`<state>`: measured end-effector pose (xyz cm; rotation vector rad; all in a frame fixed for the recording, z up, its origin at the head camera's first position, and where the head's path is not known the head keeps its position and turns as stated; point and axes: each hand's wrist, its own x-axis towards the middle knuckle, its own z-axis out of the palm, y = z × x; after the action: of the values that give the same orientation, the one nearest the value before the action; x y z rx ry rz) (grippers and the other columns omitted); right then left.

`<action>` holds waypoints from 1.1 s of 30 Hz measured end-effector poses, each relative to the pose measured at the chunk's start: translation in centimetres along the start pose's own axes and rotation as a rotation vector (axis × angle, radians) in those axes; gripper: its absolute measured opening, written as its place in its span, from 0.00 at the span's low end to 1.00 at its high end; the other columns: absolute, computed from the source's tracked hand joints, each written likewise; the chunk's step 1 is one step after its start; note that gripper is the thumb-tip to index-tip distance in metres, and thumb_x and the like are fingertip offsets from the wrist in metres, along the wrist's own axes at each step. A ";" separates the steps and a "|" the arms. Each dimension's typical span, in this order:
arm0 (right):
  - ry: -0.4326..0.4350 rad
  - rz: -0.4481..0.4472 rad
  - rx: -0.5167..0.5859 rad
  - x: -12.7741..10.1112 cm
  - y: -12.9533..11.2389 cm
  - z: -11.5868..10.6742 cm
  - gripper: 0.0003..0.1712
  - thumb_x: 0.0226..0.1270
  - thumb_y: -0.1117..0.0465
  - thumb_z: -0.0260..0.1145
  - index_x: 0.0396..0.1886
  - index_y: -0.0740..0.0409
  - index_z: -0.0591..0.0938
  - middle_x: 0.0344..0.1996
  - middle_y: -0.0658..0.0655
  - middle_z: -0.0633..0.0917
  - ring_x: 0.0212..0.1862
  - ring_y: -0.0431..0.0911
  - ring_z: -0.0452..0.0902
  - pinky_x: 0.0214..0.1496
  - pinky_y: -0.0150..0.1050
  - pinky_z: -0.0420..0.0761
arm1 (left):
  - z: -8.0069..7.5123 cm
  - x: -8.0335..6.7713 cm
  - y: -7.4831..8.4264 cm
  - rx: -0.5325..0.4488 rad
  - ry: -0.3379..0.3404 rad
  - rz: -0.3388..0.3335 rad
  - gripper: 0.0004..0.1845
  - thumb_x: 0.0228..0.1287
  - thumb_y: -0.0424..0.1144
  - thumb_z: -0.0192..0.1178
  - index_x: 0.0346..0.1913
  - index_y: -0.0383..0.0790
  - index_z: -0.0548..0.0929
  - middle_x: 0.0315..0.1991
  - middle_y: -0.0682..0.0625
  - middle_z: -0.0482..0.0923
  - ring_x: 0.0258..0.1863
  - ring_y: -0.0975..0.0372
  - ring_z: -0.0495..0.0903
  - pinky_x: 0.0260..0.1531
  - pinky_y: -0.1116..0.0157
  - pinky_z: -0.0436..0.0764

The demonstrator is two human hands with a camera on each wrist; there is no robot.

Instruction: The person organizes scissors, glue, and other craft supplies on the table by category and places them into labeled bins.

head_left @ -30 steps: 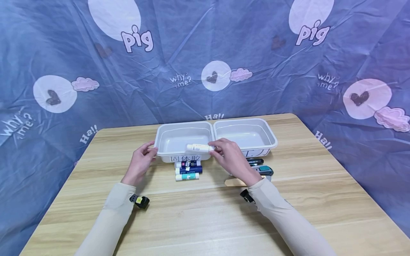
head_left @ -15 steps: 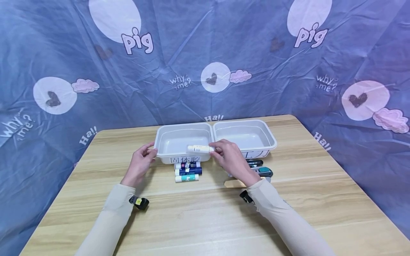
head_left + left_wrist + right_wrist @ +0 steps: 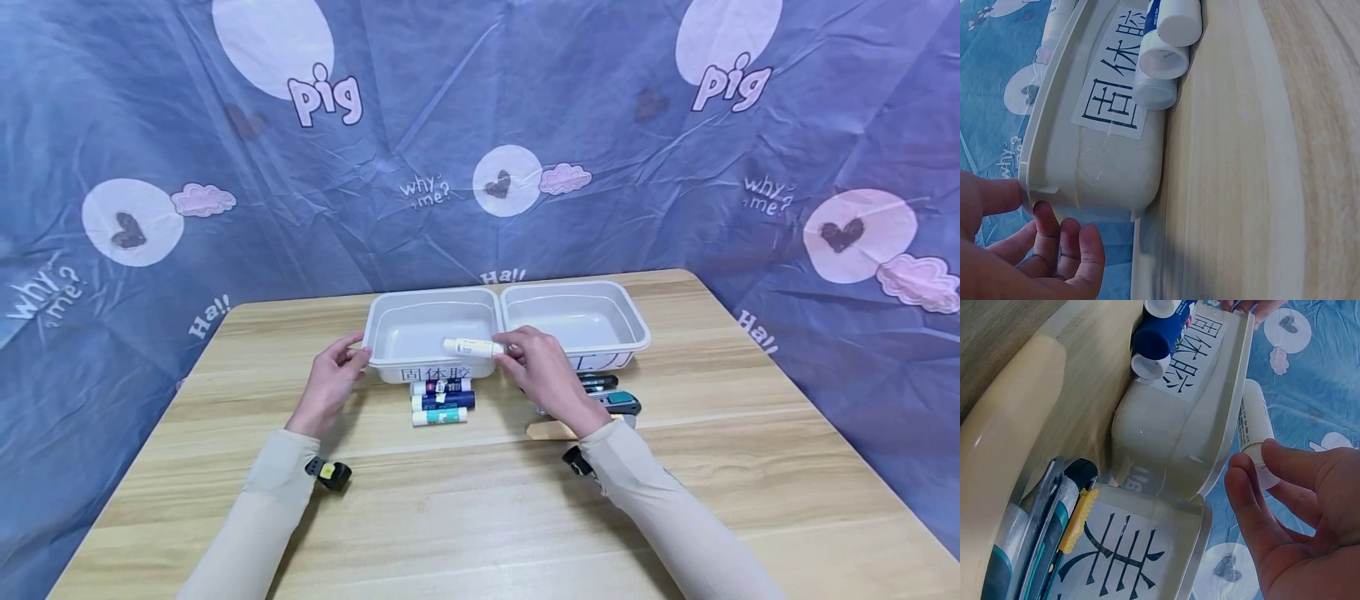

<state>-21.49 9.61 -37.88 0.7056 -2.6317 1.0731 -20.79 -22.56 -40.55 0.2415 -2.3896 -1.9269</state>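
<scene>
Head view, frame centre: a white glue stick point(image 3: 472, 347) lies level above the front rim of the left tray point(image 3: 390, 304), one end pinched between the thumb and fingertips of the right hand point(image 3: 546, 377). Right wrist view shows the same stick point(image 3: 1254, 439) at centre right, thumb and forefinger curled round its cap end, the other fingers loosely bent.

Left of centre, the left hand point(image 3: 330, 383) grips the tray's front left corner; in the left wrist view its thumb point(image 3: 988, 195) lies on the rim point(image 3: 1054, 119) at lower left, and the curled fingers sit under the lip.

Below the tray's labelled front wall, three more sticks point(image 3: 440, 400) lie side by side on the table point(image 3: 465, 517). A right tray point(image 3: 633, 321) touches the left one. Lower right of centre, partly hidden by the right hand, utility knives point(image 3: 611, 396) lie before it.
</scene>
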 end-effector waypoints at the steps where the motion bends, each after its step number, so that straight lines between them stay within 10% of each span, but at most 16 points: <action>1: 0.001 0.002 -0.002 0.0 0.0 0.0 0.19 0.68 0.65 0.72 0.57 0.64 0.85 0.48 0.62 0.86 0.43 0.51 0.89 0.44 0.39 0.88 | 0.0 0.0 0.0 -0.002 0.001 0.000 0.28 0.78 0.37 0.56 0.76 0.34 0.66 0.45 0.51 0.77 0.40 0.65 0.77 0.45 0.71 0.80; 33: 0.009 0.034 -0.025 0.0 -0.3 0.2 0.18 0.70 0.62 0.70 0.58 0.58 0.85 0.48 0.60 0.86 0.41 0.49 0.88 0.40 0.37 0.87 | 0.0 0.3 -0.3 -0.008 0.015 -0.003 0.27 0.78 0.37 0.56 0.75 0.34 0.67 0.44 0.52 0.76 0.42 0.64 0.76 0.45 0.71 0.80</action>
<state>-21.39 9.30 -37.83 0.6516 -2.6533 1.0480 -21.02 -22.70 -40.88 0.2578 -2.3735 -1.9288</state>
